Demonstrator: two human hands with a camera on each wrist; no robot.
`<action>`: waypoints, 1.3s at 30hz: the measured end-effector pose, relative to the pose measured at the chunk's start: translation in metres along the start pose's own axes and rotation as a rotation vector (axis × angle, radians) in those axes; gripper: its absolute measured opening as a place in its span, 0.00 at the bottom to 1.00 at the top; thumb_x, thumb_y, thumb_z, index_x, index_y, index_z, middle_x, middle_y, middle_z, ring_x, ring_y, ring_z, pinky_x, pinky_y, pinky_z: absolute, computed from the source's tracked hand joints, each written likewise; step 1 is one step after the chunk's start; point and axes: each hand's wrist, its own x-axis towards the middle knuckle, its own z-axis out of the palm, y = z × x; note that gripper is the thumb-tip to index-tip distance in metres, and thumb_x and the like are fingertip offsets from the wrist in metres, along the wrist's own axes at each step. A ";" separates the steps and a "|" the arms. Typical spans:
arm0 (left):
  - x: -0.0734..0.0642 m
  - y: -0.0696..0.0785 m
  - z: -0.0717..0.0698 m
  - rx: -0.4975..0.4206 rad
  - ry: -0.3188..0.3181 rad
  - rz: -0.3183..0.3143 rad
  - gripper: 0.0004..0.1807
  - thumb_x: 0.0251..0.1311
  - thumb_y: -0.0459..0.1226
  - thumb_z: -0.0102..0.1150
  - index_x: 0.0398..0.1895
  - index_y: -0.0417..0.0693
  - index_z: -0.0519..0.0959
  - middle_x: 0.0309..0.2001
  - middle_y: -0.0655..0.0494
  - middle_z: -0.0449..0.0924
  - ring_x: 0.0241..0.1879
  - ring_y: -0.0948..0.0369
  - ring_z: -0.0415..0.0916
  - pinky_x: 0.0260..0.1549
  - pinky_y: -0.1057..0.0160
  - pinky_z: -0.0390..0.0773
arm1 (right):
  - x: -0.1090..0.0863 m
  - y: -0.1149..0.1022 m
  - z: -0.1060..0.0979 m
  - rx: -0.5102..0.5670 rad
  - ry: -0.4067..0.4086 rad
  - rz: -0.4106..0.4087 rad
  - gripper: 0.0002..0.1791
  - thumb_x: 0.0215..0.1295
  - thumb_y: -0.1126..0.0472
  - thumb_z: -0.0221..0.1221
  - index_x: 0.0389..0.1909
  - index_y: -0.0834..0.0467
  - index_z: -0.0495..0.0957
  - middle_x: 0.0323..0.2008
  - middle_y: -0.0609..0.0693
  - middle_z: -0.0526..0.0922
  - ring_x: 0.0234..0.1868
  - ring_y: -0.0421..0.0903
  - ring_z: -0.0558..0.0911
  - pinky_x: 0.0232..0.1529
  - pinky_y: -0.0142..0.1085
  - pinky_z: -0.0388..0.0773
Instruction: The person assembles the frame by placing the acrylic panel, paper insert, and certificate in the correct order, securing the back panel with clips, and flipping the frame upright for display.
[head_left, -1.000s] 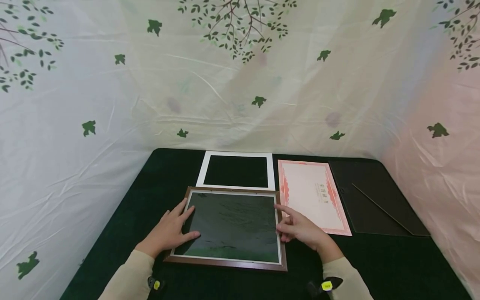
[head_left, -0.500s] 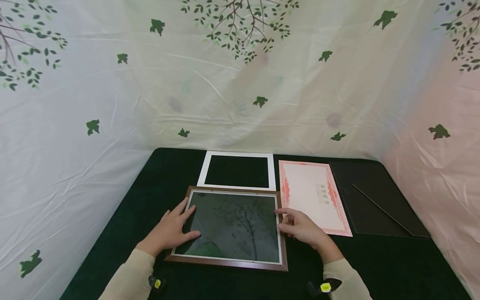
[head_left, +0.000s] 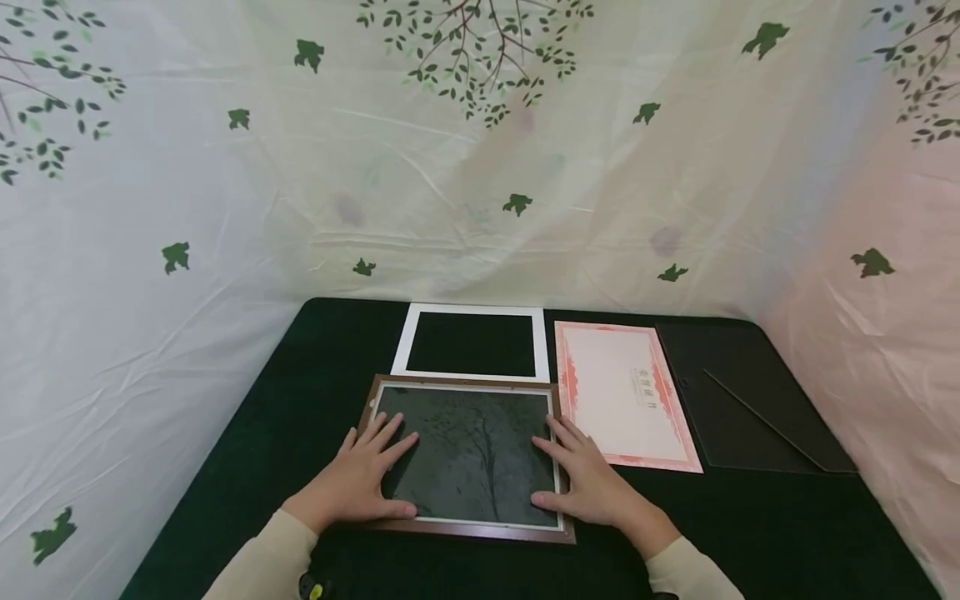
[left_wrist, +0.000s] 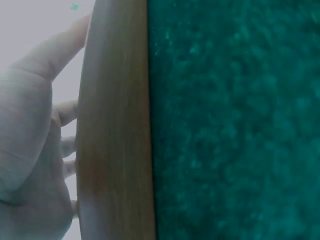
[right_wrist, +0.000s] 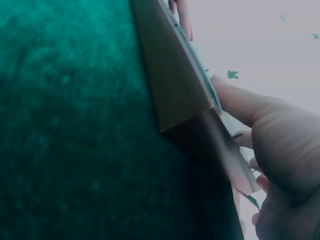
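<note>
A brown wooden picture frame (head_left: 480, 531) with a white inner edge lies on the dark green tabletop. Inside it a glossy dark pane (head_left: 472, 450) reflects a tree pattern. My left hand (head_left: 360, 479), fingers spread, rests over the pane's left side, thumb at the lower edge. On the opposite side my right hand (head_left: 588, 483) lies with spread fingers across the right border and onto the pane. In the left wrist view the wooden side (left_wrist: 115, 120) fills the middle, beside the left palm (left_wrist: 25, 130). The right wrist view shows a frame corner next to the right hand (right_wrist: 290, 150).
Behind the picture frame lies a white rectangular mat (head_left: 476, 310). A pink-bordered certificate (head_left: 600, 392) lies to the right, partly under the frame's edge in this view. Farther right is a black board (head_left: 787, 383) with a thin diagonal line across it. Printed fabric hangs around the table.
My right hand has gone from curled fingers at the right border to spread fingers over the pane. The left hand has slid slightly inward and toward the near edge.
</note>
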 end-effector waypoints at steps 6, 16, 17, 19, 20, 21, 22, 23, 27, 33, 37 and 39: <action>-0.002 0.000 0.005 -0.007 0.012 -0.025 0.58 0.37 0.80 0.50 0.72 0.60 0.62 0.75 0.47 0.48 0.73 0.42 0.41 0.61 0.29 0.48 | -0.001 0.000 0.002 -0.042 0.003 -0.007 0.46 0.53 0.28 0.59 0.69 0.50 0.66 0.75 0.52 0.51 0.75 0.56 0.43 0.65 0.65 0.49; -0.007 0.004 0.006 -0.083 0.016 0.065 0.65 0.25 0.82 0.53 0.73 0.66 0.59 0.76 0.51 0.44 0.74 0.44 0.35 0.56 0.22 0.43 | -0.014 -0.012 0.005 0.004 -0.058 -0.133 0.53 0.45 0.25 0.63 0.71 0.47 0.64 0.76 0.54 0.47 0.75 0.59 0.41 0.61 0.71 0.49; -0.008 0.005 0.006 -0.084 0.019 0.069 0.65 0.25 0.82 0.54 0.73 0.66 0.60 0.76 0.51 0.45 0.74 0.43 0.36 0.55 0.22 0.43 | -0.015 -0.014 0.005 0.012 -0.061 -0.141 0.53 0.44 0.26 0.63 0.71 0.47 0.64 0.76 0.54 0.46 0.75 0.59 0.41 0.61 0.70 0.50; -0.008 0.005 0.005 -0.083 0.025 0.075 0.64 0.26 0.82 0.54 0.73 0.66 0.60 0.76 0.51 0.45 0.74 0.43 0.36 0.55 0.21 0.43 | -0.015 -0.016 0.006 0.026 -0.060 -0.146 0.53 0.43 0.26 0.64 0.71 0.47 0.64 0.76 0.54 0.46 0.74 0.58 0.42 0.61 0.68 0.54; -0.008 0.005 0.004 -0.084 0.029 0.077 0.63 0.27 0.81 0.54 0.72 0.65 0.61 0.76 0.51 0.45 0.74 0.43 0.36 0.54 0.21 0.43 | -0.015 -0.017 0.006 0.028 -0.060 -0.144 0.54 0.43 0.26 0.64 0.70 0.47 0.64 0.76 0.54 0.46 0.74 0.58 0.42 0.61 0.67 0.56; -0.008 0.005 0.004 -0.084 0.031 0.078 0.63 0.27 0.81 0.54 0.72 0.65 0.61 0.76 0.51 0.45 0.74 0.42 0.37 0.54 0.21 0.43 | -0.015 -0.017 0.007 0.029 -0.059 -0.140 0.53 0.44 0.26 0.64 0.70 0.47 0.64 0.76 0.54 0.46 0.74 0.58 0.42 0.61 0.66 0.58; -0.007 0.005 0.004 -0.087 0.030 0.077 0.62 0.28 0.81 0.54 0.72 0.65 0.61 0.76 0.50 0.45 0.74 0.42 0.37 0.54 0.21 0.44 | -0.015 -0.017 0.007 0.028 -0.060 -0.133 0.53 0.44 0.26 0.64 0.70 0.47 0.64 0.76 0.53 0.46 0.75 0.57 0.42 0.60 0.65 0.60; -0.007 0.005 0.004 -0.085 0.028 0.074 0.61 0.29 0.81 0.53 0.72 0.65 0.62 0.76 0.50 0.45 0.73 0.42 0.37 0.54 0.21 0.44 | -0.015 -0.018 0.008 0.029 -0.060 -0.128 0.53 0.44 0.26 0.64 0.70 0.47 0.64 0.76 0.53 0.46 0.75 0.56 0.42 0.60 0.64 0.61; -0.006 0.006 0.003 -0.083 0.015 0.053 0.61 0.30 0.81 0.52 0.72 0.65 0.62 0.76 0.51 0.45 0.73 0.42 0.38 0.54 0.21 0.45 | -0.013 -0.018 0.009 0.033 -0.053 -0.121 0.51 0.46 0.27 0.63 0.70 0.47 0.64 0.76 0.52 0.46 0.75 0.55 0.43 0.61 0.62 0.62; -0.004 0.008 0.003 -0.064 0.005 0.036 0.60 0.31 0.81 0.52 0.72 0.64 0.62 0.76 0.51 0.46 0.74 0.43 0.37 0.54 0.21 0.45 | -0.012 -0.018 0.010 0.028 -0.036 -0.143 0.49 0.48 0.29 0.64 0.69 0.48 0.65 0.75 0.51 0.48 0.75 0.54 0.45 0.61 0.60 0.63; -0.005 0.010 0.002 -0.066 0.006 0.038 0.58 0.35 0.78 0.54 0.72 0.63 0.63 0.76 0.50 0.47 0.73 0.42 0.38 0.54 0.22 0.45 | -0.014 -0.021 0.008 -0.032 0.034 -0.164 0.47 0.47 0.28 0.64 0.67 0.48 0.69 0.73 0.51 0.54 0.72 0.50 0.53 0.60 0.56 0.67; -0.005 0.010 0.001 -0.063 0.008 0.037 0.56 0.37 0.77 0.55 0.72 0.62 0.63 0.76 0.49 0.47 0.73 0.42 0.38 0.55 0.22 0.45 | -0.016 -0.023 0.008 -0.090 0.087 -0.157 0.47 0.45 0.27 0.64 0.66 0.47 0.70 0.68 0.49 0.61 0.66 0.46 0.60 0.57 0.49 0.72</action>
